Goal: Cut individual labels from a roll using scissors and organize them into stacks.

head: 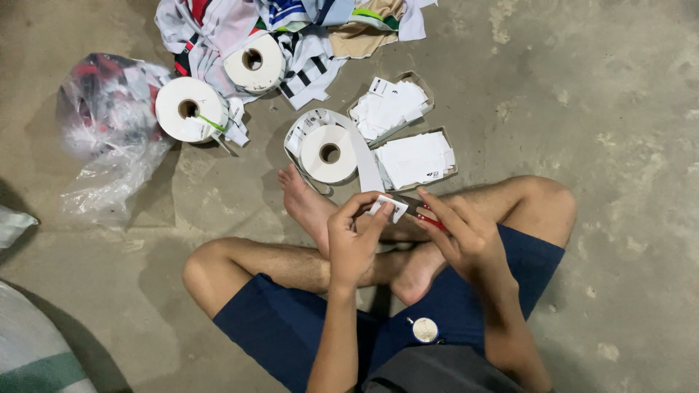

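Note:
I sit cross-legged on a concrete floor. My left hand (354,236) pinches the end of a white label tape (384,207) that runs back to a white roll (328,153) lying flat by my foot. My right hand (460,234) grips red-handled scissors (422,212), whose blades meet the tape between my hands. Just beyond my hands lie two shallow cardboard trays (443,138) (423,81) holding stacks of cut white labels.
Two more white tape rolls (188,108) (254,63) lie at the upper left beside a pile of patterned fabric pieces (306,29). A clear plastic bag (109,124) with cloth inside sits at the left. A woven sack (33,349) fills the lower left corner.

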